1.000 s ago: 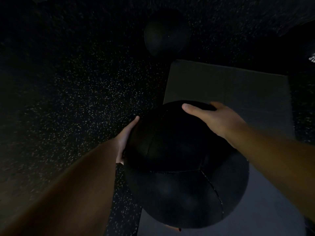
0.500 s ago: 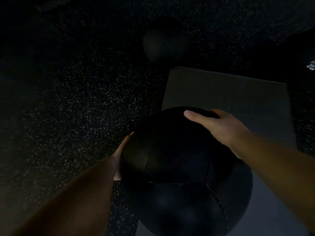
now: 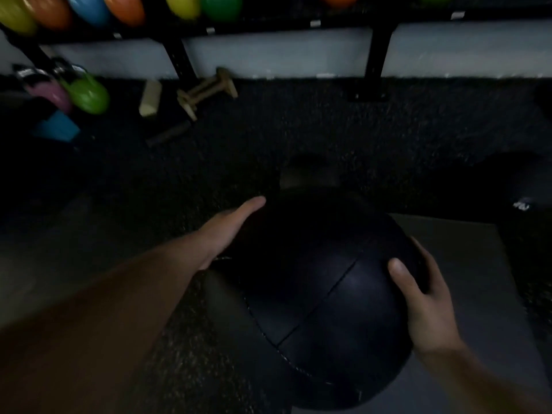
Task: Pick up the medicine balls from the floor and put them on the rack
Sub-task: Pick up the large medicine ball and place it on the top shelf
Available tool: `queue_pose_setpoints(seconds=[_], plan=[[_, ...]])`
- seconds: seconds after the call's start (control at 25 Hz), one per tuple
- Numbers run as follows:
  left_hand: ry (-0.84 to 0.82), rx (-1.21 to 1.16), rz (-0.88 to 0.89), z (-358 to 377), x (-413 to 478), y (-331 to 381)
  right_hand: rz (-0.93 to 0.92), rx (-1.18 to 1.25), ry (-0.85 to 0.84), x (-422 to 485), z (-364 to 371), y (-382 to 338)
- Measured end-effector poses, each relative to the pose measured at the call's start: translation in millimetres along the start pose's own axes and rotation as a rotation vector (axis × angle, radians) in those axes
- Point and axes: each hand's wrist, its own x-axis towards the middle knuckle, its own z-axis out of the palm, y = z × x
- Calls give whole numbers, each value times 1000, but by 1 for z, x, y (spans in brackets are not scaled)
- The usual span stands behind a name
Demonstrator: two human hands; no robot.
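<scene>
I hold a large black medicine ball (image 3: 316, 294) off the floor between both hands. My left hand (image 3: 230, 228) presses flat against its upper left side. My right hand (image 3: 424, 297) cups its right side, thumb on the front. A second black medicine ball (image 3: 307, 174) lies on the dark floor just beyond it, mostly hidden. A third black ball (image 3: 522, 198) with a white mark sits at the right edge. A black rack (image 3: 268, 25) runs along the wall at the top, with several coloured balls on it.
A grey mat (image 3: 466, 252) lies on the speckled floor under my right hand. By the wall at the left lie wooden push-up bars (image 3: 206, 91), a pale foam block (image 3: 150, 98), a green ball (image 3: 88, 95) and a blue block (image 3: 56, 130). Rack legs (image 3: 375, 61) stand on the floor.
My view has swung up from the floor to the wall and rack. The ball has risen; my right hand has slid from its top to its right side.
</scene>
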Motion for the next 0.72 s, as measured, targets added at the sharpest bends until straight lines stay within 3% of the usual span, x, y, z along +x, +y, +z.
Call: queue_pose_setpoints(seconds=[0.16, 0.48, 0.72], plan=[[134, 149, 269, -70, -98, 172, -170, 163, 75, -4, 18, -156], [212, 237, 785, -224, -388, 501, -605, 443, 229, -55, 22, -562], [306, 324, 1100, -323, -633, 665, -837, 674, 246, -121, 30, -822]])
